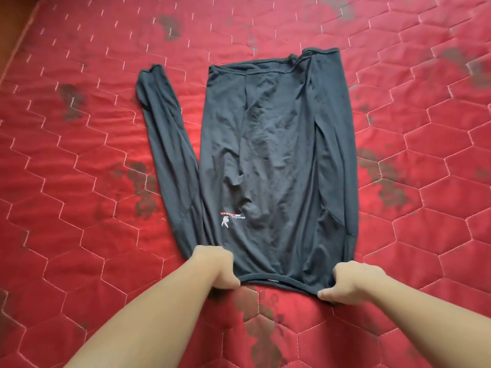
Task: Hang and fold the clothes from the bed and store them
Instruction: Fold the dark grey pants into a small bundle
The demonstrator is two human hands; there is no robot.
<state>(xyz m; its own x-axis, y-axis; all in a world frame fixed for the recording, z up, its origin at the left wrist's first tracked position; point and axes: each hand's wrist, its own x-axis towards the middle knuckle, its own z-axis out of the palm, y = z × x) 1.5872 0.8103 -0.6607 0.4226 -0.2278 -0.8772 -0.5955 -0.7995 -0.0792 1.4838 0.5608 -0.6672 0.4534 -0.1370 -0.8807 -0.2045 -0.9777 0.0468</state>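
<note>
A dark grey long-sleeved shirt (276,160) lies spread flat on the red quilted bed (79,235), collar towards me and hem at the far end. A small white and red logo sits near its left shoulder. Its left sleeve stretches out alongside the body; the right sleeve is folded in over the right side. My left hand (216,266) is closed on the shoulder to the left of the collar. My right hand (353,282) is closed on the shoulder to the collar's right. Both hands pinch the fabric at the near edge.
The red mattress cover has a hexagon stitch pattern and dark flower prints and fills almost the whole view. A strip of brown bed edge or floor (16,14) shows at the top left corner.
</note>
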